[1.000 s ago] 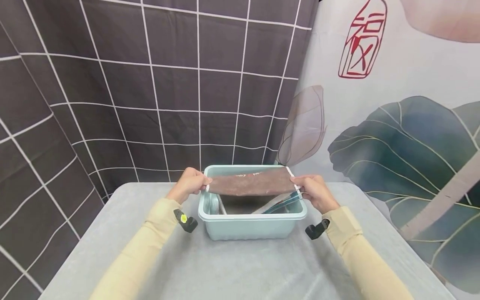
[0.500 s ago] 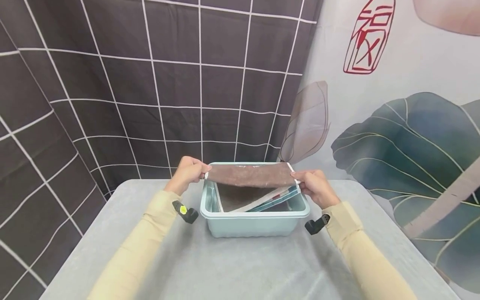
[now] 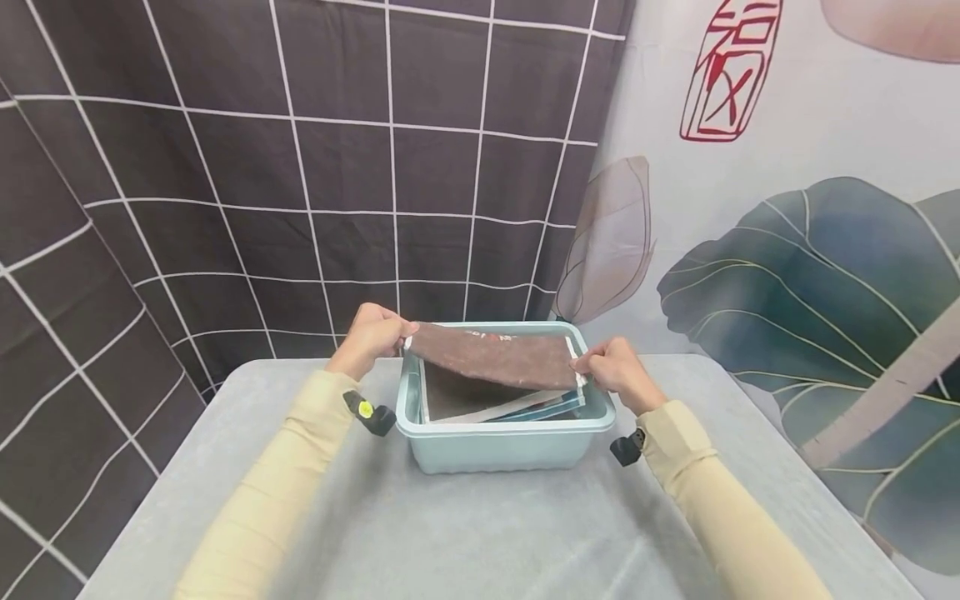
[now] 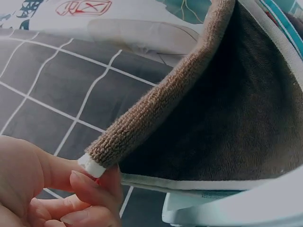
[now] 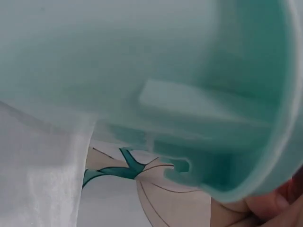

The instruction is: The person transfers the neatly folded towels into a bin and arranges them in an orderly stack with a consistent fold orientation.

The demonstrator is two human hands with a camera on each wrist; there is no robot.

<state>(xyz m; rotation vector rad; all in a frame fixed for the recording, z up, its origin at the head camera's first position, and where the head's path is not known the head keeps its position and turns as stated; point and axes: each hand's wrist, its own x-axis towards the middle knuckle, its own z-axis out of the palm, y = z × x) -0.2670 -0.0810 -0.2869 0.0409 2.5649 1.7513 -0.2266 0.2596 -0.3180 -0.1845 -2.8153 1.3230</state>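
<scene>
A brown terry towel [image 3: 495, 357] with white-edged ends hangs over the mouth of a light blue plastic tub [image 3: 502, 450]. Its left corner is pinched by my left hand [image 3: 369, 340] at the tub's back left. In the left wrist view, thumb and fingertips of the left hand [image 4: 71, 194] grip the white edge of the rolled-over towel [image 4: 151, 109]. At the tub's right rim my right hand [image 3: 617, 373] pinches the other end. Below lie a dark brown cloth part with a pale border and a blue-and-white strip [image 3: 543, 408]. The right wrist view mostly shows the tub's outer wall [image 5: 142, 56].
The tub stands on a table with a grey cloth [image 3: 495, 533]. Behind it hangs a dark curtain with white grid lines [image 3: 337, 167]. A white curtain with a leaf print [image 3: 787, 275] hangs at the right.
Both hands keep their hold on the towel. Its right end has come down and slightly left with the right hand, so the towel now slants. More of the cloth underneath shows than a second ago.
</scene>
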